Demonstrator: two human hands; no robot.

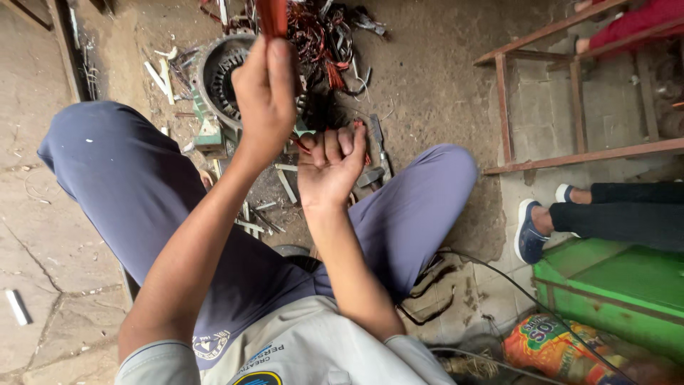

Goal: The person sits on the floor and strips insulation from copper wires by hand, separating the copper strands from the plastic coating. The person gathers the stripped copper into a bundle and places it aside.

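I sit on the ground with my knees apart. My left hand [265, 93] is raised and closed around a bundle of red-brown copper wire [271, 16] that runs up out of the picture. Just below it, my right hand [329, 165] is palm-up with its fingers curled over thin red wire strands [358, 128]. Beyond both hands a round motor stator [222, 71] lies on the dirt floor. A tangle of pulled copper windings [320, 32] is heaped beside it.
Metal scraps and a hammer-like tool [377, 153] lie between my knees. At the right are a rusty metal frame [570, 85], another person's leg and blue shoe [531, 232], a green box [613, 285] and a colourful bag [556, 349]. Black cables [427, 285] trail by my right thigh.
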